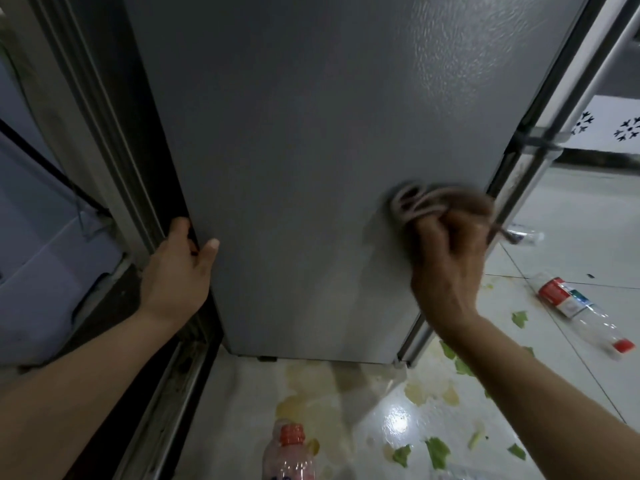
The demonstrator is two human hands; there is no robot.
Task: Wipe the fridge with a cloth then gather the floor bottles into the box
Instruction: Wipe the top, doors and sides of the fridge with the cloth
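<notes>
Right hand on cloth, low right of the fridge panel; unwiped face runs up and left of your grip.

Your right hand (450, 258) has its fingers curled round the bunched cloth (433, 200), pressing it on the fridge (294, 150) near its right edge. Your left hand (180, 268) clamps the panel's left edge, thumb on the face, fingers wrapped behind. Panel's long axis is vertical, so I'd stroke up and left. Bottles wait on the floor: one (585, 310) right of your wiping hand, lying flat, another (289, 452) below the fridge. No box in view.
</notes>
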